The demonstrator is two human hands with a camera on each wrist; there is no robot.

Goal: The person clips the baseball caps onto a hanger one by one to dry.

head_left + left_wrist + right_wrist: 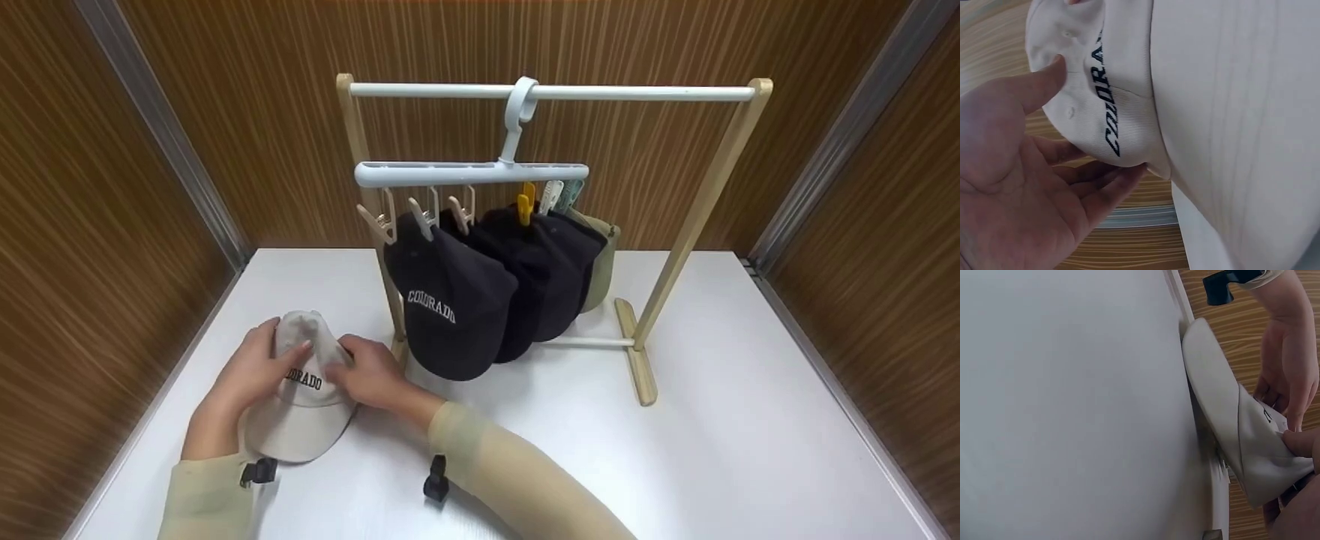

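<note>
A pale cap [296,431] with COLORADO lettering sits low over the left part of the white table, brim toward me. My left hand [251,371] holds one side of its crown; in the left wrist view, the thumb [1050,81] presses the front panel and the fingers curl around the side. On the crown's opposite side, my right hand [371,371] grips the fabric. The right wrist view shows the cap [1213,377] side-on, with the right hand [1306,503] at the frame's edge and some fingertips hidden behind the cloth.
A wooden rack with a white rail [637,93] carries a pale clip hanger [450,175]. From its clips hang several dark caps [457,341] and a khaki cap [602,277]. One clip [524,208] is yellow. Wood-patterned walls [187,45] enclose the table [735,420].
</note>
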